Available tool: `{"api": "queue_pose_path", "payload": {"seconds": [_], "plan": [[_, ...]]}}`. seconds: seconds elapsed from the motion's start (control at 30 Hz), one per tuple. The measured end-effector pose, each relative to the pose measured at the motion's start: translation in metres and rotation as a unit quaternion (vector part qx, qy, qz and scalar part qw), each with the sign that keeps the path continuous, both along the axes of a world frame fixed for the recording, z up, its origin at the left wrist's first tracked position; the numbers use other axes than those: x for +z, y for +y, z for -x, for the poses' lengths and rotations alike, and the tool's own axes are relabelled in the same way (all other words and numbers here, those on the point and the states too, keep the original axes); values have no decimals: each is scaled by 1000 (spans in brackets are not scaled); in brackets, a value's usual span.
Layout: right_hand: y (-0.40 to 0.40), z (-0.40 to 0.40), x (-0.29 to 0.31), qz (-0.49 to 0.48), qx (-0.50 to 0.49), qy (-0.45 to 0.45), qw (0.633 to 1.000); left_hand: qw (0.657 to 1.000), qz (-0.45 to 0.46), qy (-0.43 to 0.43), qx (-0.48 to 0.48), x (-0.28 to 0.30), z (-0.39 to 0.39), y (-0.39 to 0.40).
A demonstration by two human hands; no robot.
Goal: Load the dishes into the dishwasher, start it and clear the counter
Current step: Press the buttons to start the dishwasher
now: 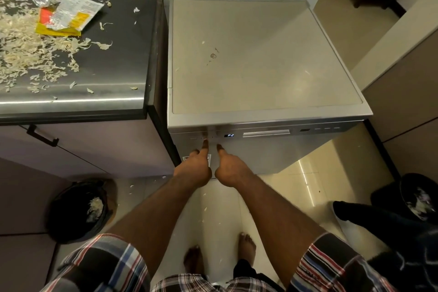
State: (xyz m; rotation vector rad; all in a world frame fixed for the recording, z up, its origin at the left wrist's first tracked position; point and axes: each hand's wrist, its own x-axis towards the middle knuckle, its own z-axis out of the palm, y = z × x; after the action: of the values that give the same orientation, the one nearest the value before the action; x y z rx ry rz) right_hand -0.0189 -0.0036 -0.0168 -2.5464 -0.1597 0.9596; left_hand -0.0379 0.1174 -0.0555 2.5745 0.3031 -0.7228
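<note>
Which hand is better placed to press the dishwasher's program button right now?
Left. The left hand's index fingertip already touches the control panel; the right hand points just below it, apart.

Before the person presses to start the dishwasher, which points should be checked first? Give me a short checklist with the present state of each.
1. Dishwasher door closed: ok, the front sits flush under the top.
2. Power on: ok, the display is lit and reads P2.
3. Left hand on a control: ok, its index finger reaches the button panel left of the display.
4. Right hand clear of the buttons: ok, its finger points just below the panel.
5. Dishes loaded inside: cannot tell, the interior is hidden.
6. Counter cleared: not ok, peels and a wrapper lie on it.
</note>
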Motion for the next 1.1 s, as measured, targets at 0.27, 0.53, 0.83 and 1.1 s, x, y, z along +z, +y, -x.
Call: {"api": "queue_pose_path", "payload": {"seconds": [0.27, 0.53, 0.83, 1.1], "plan": [[-2, 1, 0, 0, 7, -4, 1000, 1000, -15, -5, -9, -1, 1, -2], [-4, 0, -3, -4, 11, 4, 1000, 1000, -2, -27, 4, -1, -1, -6], [-8, 4, -3, -3, 14, 0, 1000, 1000, 15, -1, 4, 1, -5, -9], [-11, 5, -4, -6, 12, 2, 1000, 1000, 9, -8, 12, -2, -1, -6]]}}
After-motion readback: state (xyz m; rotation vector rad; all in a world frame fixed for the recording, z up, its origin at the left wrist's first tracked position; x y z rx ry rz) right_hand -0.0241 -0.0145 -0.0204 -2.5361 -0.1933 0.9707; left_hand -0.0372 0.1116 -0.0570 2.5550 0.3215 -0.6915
